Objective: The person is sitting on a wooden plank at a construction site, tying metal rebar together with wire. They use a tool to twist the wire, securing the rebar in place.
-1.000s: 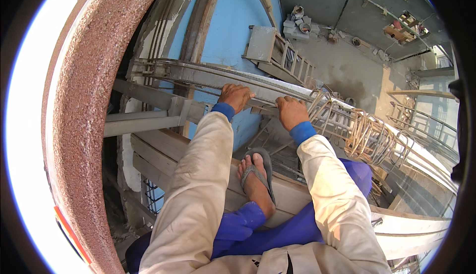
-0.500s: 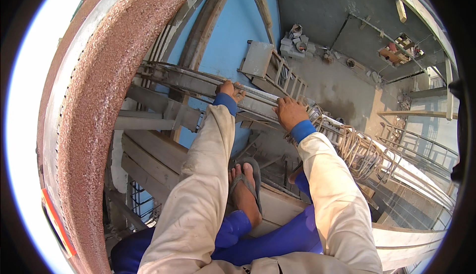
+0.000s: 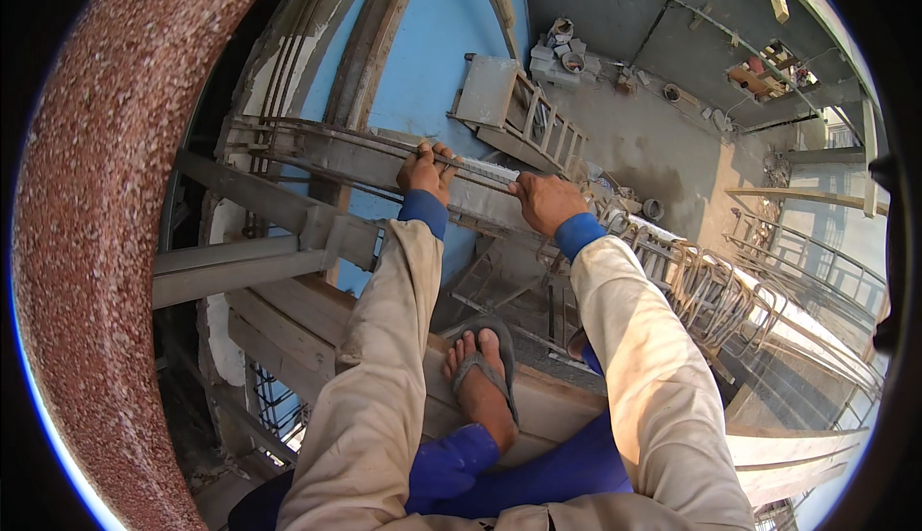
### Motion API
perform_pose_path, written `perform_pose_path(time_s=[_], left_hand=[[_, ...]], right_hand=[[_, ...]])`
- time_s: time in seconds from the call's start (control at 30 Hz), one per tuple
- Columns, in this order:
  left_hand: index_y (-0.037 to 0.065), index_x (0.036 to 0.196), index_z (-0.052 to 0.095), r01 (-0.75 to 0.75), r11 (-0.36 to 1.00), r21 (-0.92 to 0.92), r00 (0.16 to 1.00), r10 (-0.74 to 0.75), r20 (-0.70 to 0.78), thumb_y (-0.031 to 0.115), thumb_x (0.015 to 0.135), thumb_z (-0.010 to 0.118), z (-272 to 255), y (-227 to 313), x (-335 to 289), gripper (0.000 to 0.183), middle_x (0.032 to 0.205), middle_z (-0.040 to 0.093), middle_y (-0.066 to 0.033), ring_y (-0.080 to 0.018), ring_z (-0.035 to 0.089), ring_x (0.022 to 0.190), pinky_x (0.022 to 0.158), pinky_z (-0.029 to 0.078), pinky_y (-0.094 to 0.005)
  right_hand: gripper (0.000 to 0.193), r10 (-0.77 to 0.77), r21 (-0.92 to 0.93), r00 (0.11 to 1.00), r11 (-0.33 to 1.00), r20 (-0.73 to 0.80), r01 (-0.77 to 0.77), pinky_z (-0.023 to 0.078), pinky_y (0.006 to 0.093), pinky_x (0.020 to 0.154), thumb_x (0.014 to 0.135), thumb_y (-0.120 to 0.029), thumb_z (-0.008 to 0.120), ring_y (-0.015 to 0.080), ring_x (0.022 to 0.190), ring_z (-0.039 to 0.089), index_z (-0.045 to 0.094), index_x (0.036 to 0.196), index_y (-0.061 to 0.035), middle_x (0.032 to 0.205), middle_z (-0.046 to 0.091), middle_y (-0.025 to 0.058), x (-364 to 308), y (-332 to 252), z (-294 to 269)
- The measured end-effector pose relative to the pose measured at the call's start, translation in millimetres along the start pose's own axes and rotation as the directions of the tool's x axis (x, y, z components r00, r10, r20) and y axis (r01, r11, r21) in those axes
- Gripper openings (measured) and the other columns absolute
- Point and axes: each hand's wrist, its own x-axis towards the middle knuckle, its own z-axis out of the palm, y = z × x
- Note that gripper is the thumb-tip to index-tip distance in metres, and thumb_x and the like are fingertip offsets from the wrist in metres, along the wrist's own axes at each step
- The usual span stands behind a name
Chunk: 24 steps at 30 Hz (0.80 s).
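Long thin steel rebars (image 3: 338,134) run across in front of me, above a beam form (image 3: 351,158). My left hand (image 3: 427,170) is closed round one of the rebars, its fingers curled over the top. A short way to the right, my right hand (image 3: 549,203) grips the same run of bar in a fist, thumb side toward the left hand. Further right, a bundle of bent, rusty rebar stirrups (image 3: 706,279) surrounds the bars. Blue cuffs and pale sleeves cover both wrists and forearms.
My sandalled foot (image 3: 480,387) rests on wooden planks (image 3: 562,398) high above a floor. Steel beams (image 3: 240,267) stand at the left, behind a rough reddish curved surface (image 3: 91,195). Below are a wooden ladder (image 3: 552,130), buckets (image 3: 573,62) and a blue wall (image 3: 423,60).
My right hand has gone from lying with fingers spread on the bars to a closed grip. The view has shifted, and the reddish surface fills more of the left side.
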Motion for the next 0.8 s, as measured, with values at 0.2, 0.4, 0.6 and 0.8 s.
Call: perform_pose_path(time_s=[0.2,0.4,0.6,0.8], left_hand=[[0.007,0.121,0.058,-0.119,0.983,-0.138,0.981,0.137,0.135,0.02,0.111,0.058,-13.5,8.1,2.9,0.016,0.109,0.063,-0.0064,-0.0223,0.065,0.099,0.097,0.062,-0.0498],[0.009,0.137,0.055,-0.145,0.966,-0.214,0.949,0.197,0.246,0.027,0.109,0.062,-31.1,20.0,16.0,0.034,0.124,0.065,-0.0076,-0.0232,0.066,0.106,0.101,0.061,-0.0456],[0.012,0.143,0.053,-0.129,0.937,-0.326,0.92,0.236,0.314,0.029,0.109,0.061,-28.5,16.4,16.8,0.039,0.131,0.066,-0.0038,-0.0208,0.065,0.108,0.103,0.059,-0.0431],[0.012,0.134,0.06,-0.172,0.94,-0.296,0.976,0.204,0.081,0.024,0.11,0.06,-31.0,17.4,24.5,0.027,0.13,0.068,-0.004,-0.0199,0.065,0.106,0.103,0.058,-0.041]], right_hand=[[0.04,-0.002,0.024,0.976,1.0,-0.216,0.007,0.058,0.0542,0.081,0.11,-0.04,0.05,0.0438,0.094,0.074,0.071,0.109,-0.0068,0.106,0.076,0.0205,-3.3,-20.6,12.6],[0.034,0.001,0.024,0.971,1.0,-0.239,0.005,0.057,0.055,0.079,0.108,-0.039,0.055,0.043,0.092,0.072,0.069,0.105,-0.0076,0.103,0.076,0.0171,9.3,-33.6,15.8],[0.035,0.051,0.129,0.926,0.992,-0.374,-0.002,0.057,0.0534,0.08,0.105,-0.039,0.059,0.0421,0.093,0.072,0.075,0.101,-0.0081,0.101,0.076,0.0151,6.5,-40.1,20.2],[0.033,0.085,0.148,0.973,0.987,-0.213,-0.054,0.058,0.0521,0.081,0.104,-0.038,0.062,0.0414,0.095,0.073,0.079,0.102,-0.0097,0.102,0.077,0.0147,10.9,-44.1,12.5]])
